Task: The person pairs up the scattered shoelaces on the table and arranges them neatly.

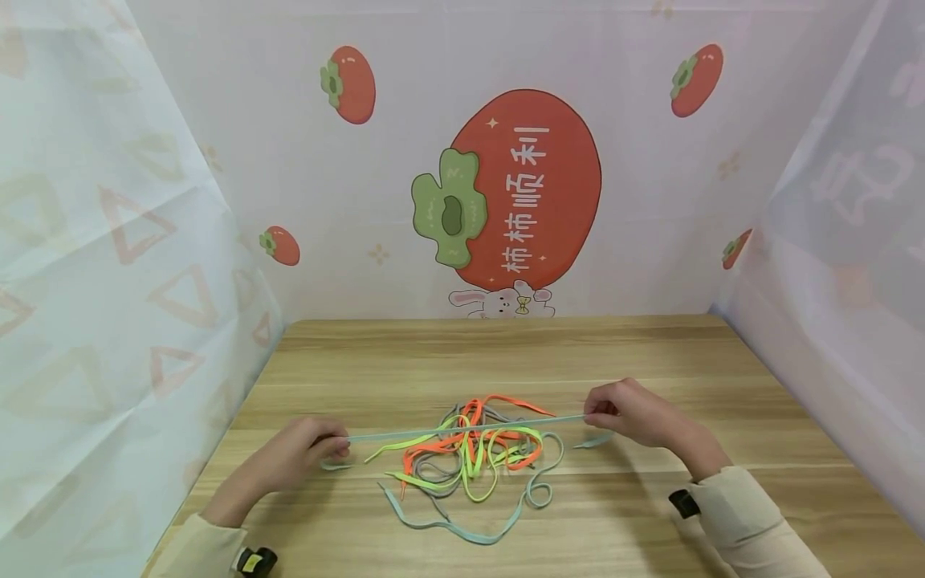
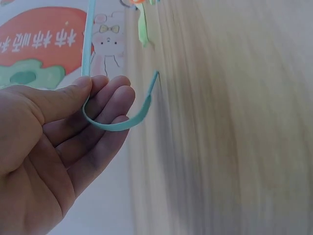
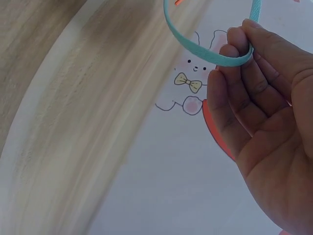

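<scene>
A light teal shoelace (image 1: 564,417) is stretched in a straight line between both hands, above a loose pile of laces. My left hand (image 1: 303,453) pinches it close to one end between thumb and index finger. In the left wrist view that short end (image 2: 110,127) curls below the fingers to its tip. Over on the right, my right hand (image 1: 639,413) pinches the other part of the lace, whose tail (image 3: 210,58) loops away in the right wrist view. Beneath lie tangled orange (image 1: 408,461), yellow-green (image 1: 477,499) and grey laces (image 1: 442,507).
Another pale blue shoelace (image 1: 484,539) curves across the wooden table (image 1: 578,530) in front of the pile. A white backdrop (image 1: 636,281) with printed persimmons stands behind the table. White sheets (image 1: 144,321) hang at both sides.
</scene>
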Tool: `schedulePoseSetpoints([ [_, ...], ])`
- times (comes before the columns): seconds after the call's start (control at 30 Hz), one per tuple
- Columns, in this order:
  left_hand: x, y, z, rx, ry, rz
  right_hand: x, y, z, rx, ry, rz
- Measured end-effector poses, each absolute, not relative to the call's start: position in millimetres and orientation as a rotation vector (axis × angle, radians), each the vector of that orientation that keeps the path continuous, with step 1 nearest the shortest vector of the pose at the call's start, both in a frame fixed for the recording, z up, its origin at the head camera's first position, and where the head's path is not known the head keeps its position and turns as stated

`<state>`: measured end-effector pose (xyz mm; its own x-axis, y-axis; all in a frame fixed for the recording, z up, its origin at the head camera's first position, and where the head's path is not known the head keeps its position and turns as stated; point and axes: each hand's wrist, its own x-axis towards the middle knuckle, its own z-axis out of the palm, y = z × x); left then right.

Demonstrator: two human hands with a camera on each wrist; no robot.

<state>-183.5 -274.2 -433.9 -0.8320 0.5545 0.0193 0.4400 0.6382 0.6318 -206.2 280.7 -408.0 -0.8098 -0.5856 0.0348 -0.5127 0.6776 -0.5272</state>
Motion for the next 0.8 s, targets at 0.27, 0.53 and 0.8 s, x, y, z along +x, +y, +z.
schedulePoseSetpoints([
  [0.27, -186.6, -292.8, -440.5, 0.739, 2.729, 0.973, -208.5, 289.7, -408.9, -0.858, 2.784, -0.774],
  [0.53, -189.7, -313.8, -447.5, 0.747, 2.777, 0.981, -212.6, 300.5, -414.9, -0.842, 2.809, -0.790],
  [0.8, -191.8, -323.1, -447.6, 0.702, 2.780, 0.981, -217.0, 313.0, -421.4, -0.789, 2.806, -0.815],
])
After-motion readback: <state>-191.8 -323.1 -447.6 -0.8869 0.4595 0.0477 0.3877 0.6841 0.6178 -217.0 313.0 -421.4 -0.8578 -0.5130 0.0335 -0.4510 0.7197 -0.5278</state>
